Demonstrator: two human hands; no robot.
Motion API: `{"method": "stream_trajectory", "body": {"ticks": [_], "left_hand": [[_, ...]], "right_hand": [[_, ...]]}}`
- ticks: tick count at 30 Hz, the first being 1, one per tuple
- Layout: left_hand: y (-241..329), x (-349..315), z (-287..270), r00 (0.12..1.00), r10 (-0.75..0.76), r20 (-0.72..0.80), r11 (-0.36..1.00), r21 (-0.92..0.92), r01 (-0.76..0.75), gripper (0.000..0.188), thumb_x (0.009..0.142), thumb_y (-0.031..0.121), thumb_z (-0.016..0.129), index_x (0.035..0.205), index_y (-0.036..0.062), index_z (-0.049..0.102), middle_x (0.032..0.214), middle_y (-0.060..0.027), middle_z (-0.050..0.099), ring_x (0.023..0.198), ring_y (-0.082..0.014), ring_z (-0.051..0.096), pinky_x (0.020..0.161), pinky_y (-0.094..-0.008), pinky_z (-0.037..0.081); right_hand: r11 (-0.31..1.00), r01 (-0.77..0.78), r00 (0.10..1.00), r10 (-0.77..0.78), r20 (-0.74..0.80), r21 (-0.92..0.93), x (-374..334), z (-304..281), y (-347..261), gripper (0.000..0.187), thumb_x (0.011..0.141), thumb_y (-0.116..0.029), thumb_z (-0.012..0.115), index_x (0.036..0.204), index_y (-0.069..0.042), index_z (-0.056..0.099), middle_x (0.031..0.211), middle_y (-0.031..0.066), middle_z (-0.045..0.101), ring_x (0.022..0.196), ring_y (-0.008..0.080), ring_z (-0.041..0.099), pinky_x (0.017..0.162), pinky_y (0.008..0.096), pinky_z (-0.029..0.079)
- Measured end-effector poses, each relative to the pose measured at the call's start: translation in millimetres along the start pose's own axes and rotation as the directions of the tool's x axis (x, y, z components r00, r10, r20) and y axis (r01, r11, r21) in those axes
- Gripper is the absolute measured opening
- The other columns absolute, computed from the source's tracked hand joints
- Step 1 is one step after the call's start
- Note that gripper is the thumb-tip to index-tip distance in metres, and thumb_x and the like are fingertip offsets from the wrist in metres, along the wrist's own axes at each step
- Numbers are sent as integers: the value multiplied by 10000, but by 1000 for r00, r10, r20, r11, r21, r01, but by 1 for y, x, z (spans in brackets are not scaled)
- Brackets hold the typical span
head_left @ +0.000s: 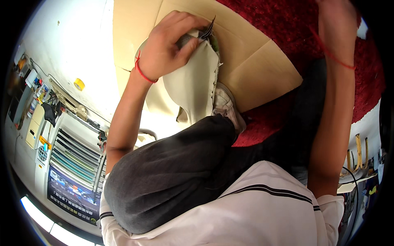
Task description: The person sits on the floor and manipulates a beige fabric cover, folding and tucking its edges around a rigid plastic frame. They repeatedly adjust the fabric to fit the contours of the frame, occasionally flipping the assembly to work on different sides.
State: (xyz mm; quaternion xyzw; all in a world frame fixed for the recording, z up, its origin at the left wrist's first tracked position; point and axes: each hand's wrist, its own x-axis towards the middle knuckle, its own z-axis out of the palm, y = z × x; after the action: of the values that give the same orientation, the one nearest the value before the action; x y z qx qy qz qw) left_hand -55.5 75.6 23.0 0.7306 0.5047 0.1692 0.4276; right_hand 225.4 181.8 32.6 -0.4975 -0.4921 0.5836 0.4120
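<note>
My left hand [168,45], with a red thread around its wrist, is shut on the top of a cream fabric piece [193,86]. Its thumb and fingers pinch the edge where a dark striped trim [207,32] sticks out. The fabric lies over a brown cardboard sheet [254,69] on a red carpet [287,28]. My right forearm reaches up to the top edge, where only the back of my right hand [336,14] shows and its fingers are cut off. My raised knee in dark trousers [164,176] and a pale sneaker [225,107] sit just below the fabric.
A yellow tape roll [79,84] lies on the white floor at the left. A rack with coloured strips [74,160] and cluttered shelves [33,94] line the left rim. Wooden furniture legs [359,151] stand at the right edge.
</note>
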Motion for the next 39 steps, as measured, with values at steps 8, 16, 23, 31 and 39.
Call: {"method": "stream_trajectory", "body": {"ticks": [8, 16, 23, 31, 39], "left_hand": [[-18, 26, -33, 992, 77, 99, 997, 17, -79, 102, 770, -8, 683, 854, 44, 711, 1009, -127, 661, 926, -322, 616, 899, -399, 479], [-28, 5, -39, 907, -334, 258, 934, -35, 354, 239, 1025, 222, 611, 954, 4, 678, 722, -37, 549, 694, -133, 488, 678, -311, 447], [-10, 3, -47, 866, -407, 291, 876, -142, 460, 314, 1023, 252, 549, 870, 5, 668, 767, -32, 585, 740, -129, 532, 762, -302, 464], [-7, -8, -48, 973, -161, 163, 972, -148, 185, 222, 968, 218, 642, 936, 17, 730, 714, -59, 654, 697, -129, 591, 677, -332, 511], [21, -20, -56, 963, -108, 248, 898, -392, 202, 142, 910, 124, 688, 963, 2, 738, 833, -59, 724, 802, -136, 654, 746, -305, 536]], "right_hand": [[968, -230, 960, 243, 139, -100, -36, 30, 46, 217, 958, -72, 510, 838, -5, 678, 677, -2, 571, 555, 78, 465, 781, 284, 586], [937, -278, 960, 264, 92, 213, -46, 37, 44, 240, 925, -73, 456, 744, -13, 603, 613, -12, 428, 523, 88, 395, 952, 438, 585], [932, 77, 938, 53, 341, -355, -67, 52, 30, 399, 962, -327, 595, 1055, 49, 690, 1017, 165, 730, 945, 207, 689, 931, 323, 529], [961, 32, 992, 2, 124, -276, -116, 97, 14, 570, 882, -338, 802, 1306, 17, 662, 970, 151, 766, 850, 191, 742, 765, 329, 567], [892, 46, 993, 10, 120, -450, -107, 104, 12, 185, 866, -156, 727, 927, 17, 747, 839, 153, 741, 622, 221, 673, 625, 340, 525]]}}
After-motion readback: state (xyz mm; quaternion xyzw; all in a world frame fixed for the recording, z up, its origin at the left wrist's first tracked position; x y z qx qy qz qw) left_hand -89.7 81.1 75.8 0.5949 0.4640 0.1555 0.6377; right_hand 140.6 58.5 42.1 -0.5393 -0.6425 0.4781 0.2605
